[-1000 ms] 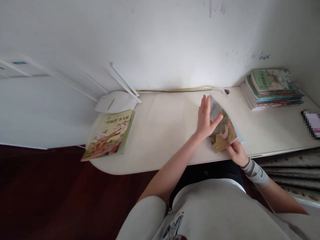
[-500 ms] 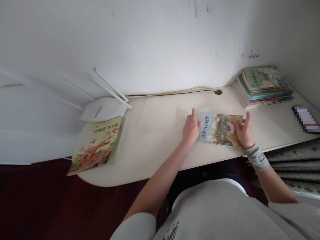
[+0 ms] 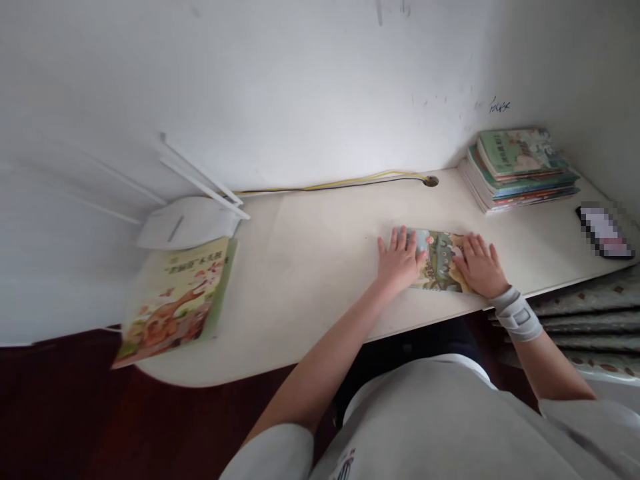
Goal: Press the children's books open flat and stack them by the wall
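Observation:
A picture book [image 3: 442, 261] with a cartoon cover lies flat near the front edge of the white desk [image 3: 310, 267]. Across the book's left end rests my left hand [image 3: 400, 261], palm down with its fingers spread, hiding most of the title. My right hand [image 3: 483, 265], a grey wrist band below it, lies flat over the right end with fingers stretched out. Neither hand grips the book. Between them the middle of the cover shows.
At the back right stands a stack of books [image 3: 520, 175], with a phone [image 3: 604, 230] nearer the right edge. On the left, a yellow-green book [image 3: 175, 300] overhangs the desk edge beside a white router [image 3: 193, 225]. Cables [image 3: 325, 185] run along the wall to a hole.
Both hands have gone from holding the book's two ends to lying flat on its cover. The book now lies flat on the desk. The view has shifted slightly.

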A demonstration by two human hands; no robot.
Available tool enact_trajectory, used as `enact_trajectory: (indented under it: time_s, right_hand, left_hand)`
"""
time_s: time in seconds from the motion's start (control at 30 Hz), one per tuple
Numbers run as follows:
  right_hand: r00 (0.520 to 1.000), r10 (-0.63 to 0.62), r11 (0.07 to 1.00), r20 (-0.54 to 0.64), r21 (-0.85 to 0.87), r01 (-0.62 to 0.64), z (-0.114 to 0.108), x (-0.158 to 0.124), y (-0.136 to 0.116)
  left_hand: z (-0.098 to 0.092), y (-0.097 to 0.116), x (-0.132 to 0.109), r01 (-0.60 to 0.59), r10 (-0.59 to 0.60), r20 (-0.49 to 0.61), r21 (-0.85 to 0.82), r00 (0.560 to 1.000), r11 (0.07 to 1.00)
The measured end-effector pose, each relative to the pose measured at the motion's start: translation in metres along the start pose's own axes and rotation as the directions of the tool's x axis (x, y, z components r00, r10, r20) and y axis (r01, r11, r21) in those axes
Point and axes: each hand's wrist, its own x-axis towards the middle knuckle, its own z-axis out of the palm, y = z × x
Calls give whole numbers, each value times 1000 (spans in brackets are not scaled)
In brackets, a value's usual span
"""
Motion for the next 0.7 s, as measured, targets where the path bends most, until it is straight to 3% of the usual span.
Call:
enact_trajectory:
  time_s: [0.2,0.33,0.43,0.57,0.7]
  right_hand:
    - [997,68,996,23,-63,-67,-9,-2,26]
    - [965,224,974,139,-47,-220,-21,23,48]
    - [925,247,958,288,71,-278,-23,54,58]
    - [913,224,950,340,132,-283,-20,85,50]
    - [936,245,962,253,56,-267,-16,87,26]
  left_hand:
    - [-9,-18,4,32,-31,29,-28,999,999]
    - [-21,-44,22,246,-259,-90,-132,962,960]
    - [-26,-62,45,321,-325,39,-298,945,899]
    - [-26,-67,65,268,-261,72,-389,963,881]
    - [-27,-67,56,245,-254,30,-394,967,886]
